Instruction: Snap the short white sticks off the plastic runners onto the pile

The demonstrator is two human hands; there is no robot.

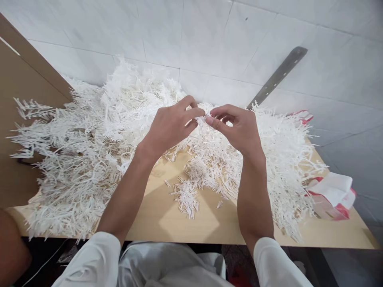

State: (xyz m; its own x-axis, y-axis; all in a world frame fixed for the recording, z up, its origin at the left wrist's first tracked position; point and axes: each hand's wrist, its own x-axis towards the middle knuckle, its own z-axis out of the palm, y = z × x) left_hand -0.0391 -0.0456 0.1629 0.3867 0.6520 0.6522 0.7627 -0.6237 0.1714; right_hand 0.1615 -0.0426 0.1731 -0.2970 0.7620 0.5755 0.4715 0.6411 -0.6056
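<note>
My left hand [172,125] and my right hand [241,127] meet above the middle of the table. The fingers of both are pinched close together at a small white sprig-like piece [206,115], mostly hidden by the fingertips. Below them lies a loose pile of short thin white bits [206,167], with a smaller clump [187,197] nearer my body. To the left spreads a big heap of white branching sprigs [86,155], plastic-looking. Another heap of the same sprigs [284,159] lies beyond my right forearm.
The wooden tabletop [170,227] backs onto a tiled wall [206,36]. A brown board [26,87] stands at the left. A perforated metal strip [278,75] leans on the wall. A red-and-white plastic bag [332,195] lies at the right edge.
</note>
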